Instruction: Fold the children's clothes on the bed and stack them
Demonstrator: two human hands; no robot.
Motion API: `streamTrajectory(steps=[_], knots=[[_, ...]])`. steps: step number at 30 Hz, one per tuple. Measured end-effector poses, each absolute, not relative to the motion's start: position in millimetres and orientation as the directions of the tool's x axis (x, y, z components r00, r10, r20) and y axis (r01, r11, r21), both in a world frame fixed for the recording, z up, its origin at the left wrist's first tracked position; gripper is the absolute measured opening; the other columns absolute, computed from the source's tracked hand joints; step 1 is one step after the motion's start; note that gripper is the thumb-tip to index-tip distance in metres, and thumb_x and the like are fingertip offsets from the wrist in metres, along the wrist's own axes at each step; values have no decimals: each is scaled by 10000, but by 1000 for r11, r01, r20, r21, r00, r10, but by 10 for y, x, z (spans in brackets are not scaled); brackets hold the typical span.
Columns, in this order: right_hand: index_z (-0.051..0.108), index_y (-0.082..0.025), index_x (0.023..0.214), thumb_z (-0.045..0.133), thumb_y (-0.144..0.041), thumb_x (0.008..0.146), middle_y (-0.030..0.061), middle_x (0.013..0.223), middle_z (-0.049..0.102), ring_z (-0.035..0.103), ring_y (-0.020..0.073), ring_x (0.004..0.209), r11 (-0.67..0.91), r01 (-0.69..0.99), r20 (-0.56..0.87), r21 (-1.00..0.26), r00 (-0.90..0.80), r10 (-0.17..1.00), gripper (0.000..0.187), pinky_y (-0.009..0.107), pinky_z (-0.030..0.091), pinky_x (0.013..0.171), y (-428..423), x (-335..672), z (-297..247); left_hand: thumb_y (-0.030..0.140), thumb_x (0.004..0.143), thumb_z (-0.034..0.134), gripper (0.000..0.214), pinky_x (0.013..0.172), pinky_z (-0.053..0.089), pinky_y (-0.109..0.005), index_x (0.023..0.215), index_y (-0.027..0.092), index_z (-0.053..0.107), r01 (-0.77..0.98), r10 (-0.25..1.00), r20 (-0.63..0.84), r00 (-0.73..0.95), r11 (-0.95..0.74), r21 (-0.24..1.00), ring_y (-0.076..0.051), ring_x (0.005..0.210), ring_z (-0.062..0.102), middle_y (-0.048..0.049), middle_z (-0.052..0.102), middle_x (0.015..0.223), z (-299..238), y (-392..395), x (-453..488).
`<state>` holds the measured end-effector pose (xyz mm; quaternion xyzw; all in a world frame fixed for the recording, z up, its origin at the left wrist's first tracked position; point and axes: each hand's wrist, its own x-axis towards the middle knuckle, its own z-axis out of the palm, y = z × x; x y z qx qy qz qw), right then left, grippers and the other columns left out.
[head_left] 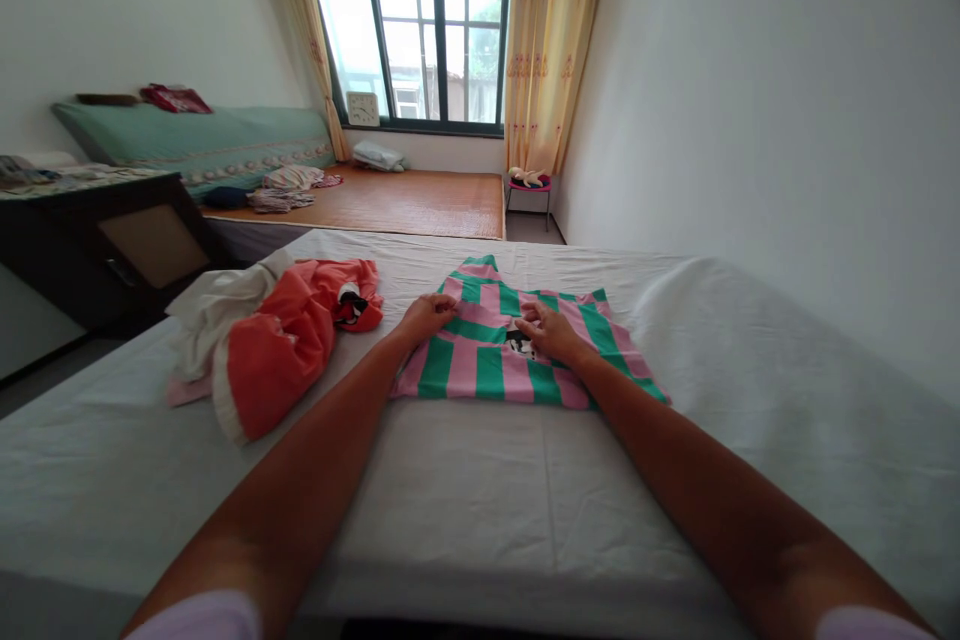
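Observation:
A pink and green striped shirt (487, 345) lies flat on the white sheet of the bed (465, 490) in front of me. My left hand (426, 313) is closed on the shirt's left edge, fingers curled around the cloth. My right hand (546, 330) rests on the middle of the shirt, fingers bent and pressed on the fabric near a small dark print.
A heap of orange and white clothes (274, 335) lies on the bed to the left. A dark cabinet (105, 250) stands at the left. Beyond are a low platform with a mat (420, 200), a green mattress (195, 140), a small stool (529, 185) and a window (420, 30).

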<state>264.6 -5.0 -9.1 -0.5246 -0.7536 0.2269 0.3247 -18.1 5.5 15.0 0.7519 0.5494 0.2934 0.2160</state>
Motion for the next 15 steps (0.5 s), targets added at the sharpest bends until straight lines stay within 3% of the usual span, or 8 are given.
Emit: streamTrajectory(steps=[3,7,11,13,15], knots=[[556,-173,1153,575,-345,860,76,1015,679,648,132,675,353,574,269,-739,-229,935,340,257,521,611,-63,2672,-86,209,670,527,229,728,479,-268,773,145,721,493,876,232,422,-437,753,-176,788,615,-30,685,795,191,30,-307],[601,-189,1084,495,-314,892,57,965,690,613,120,575,405,541,339,-737,-223,914,252,268,516,572,-139,2643,-18,192,676,552,149,853,469,-304,636,154,690,407,776,214,593,-519,752,-188,885,626,-61,698,887,222,-33,-523],[589,-219,1190,559,-311,862,78,1127,652,636,188,880,639,536,523,-552,-374,766,342,346,523,802,-289,2513,73,215,710,564,145,910,455,-330,646,158,680,400,800,261,541,-517,757,-211,995,618,-85,687,1041,215,-85,-637],[543,-228,1281,630,-309,824,87,1247,603,578,222,1065,751,493,533,-439,-530,659,472,400,461,945,-358,2451,88,219,709,571,143,918,457,-331,666,162,695,403,793,242,559,-515,756,-213,1008,618,-84,683,1062,218,-97,-641],[596,-237,1226,618,-265,839,67,1212,635,552,217,1110,812,450,492,-371,-647,583,388,405,415,999,-401,2414,81,212,702,565,153,913,464,-329,670,166,708,418,789,225,572,-517,747,-211,987,627,-78,687,1037,230,-105,-619]])
